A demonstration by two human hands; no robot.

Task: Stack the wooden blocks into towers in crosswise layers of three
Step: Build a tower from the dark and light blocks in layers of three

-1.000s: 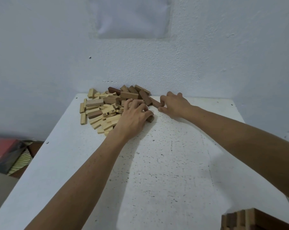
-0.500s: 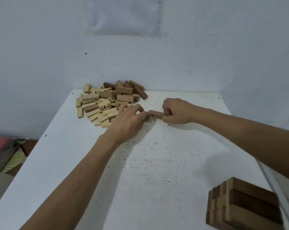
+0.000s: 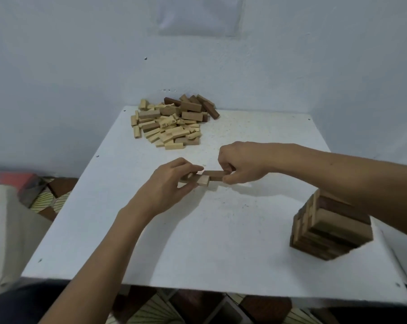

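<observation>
Both hands meet mid white tabletop (image 3: 221,230). Right hand (image 3: 242,163) pinches 1 end of a dark brown wooden block (image 3: 215,175), long axis left-right. Left hand (image 3: 170,184) grips a pale wooden block (image 3: 203,180) touching it. Stacked brown wooden tower (image 3: 326,228) sits near-right, under the right forearm, so right hand is nearer. Loose wooden block pile (image 3: 172,122) lies far-left.

Both arms are bare up to the frame's edge. The left forearm (image 3: 108,249) behind the left hand (image 3: 172,183) and the right forearm (image 3: 338,176) behind the right hand (image 3: 242,164) show uncovered wrists. Below and outward of the left hand lie pale cream cloth (image 3: 8,230) and dark cloth (image 3: 22,302), possibly clothing; I cannot tell.
</observation>
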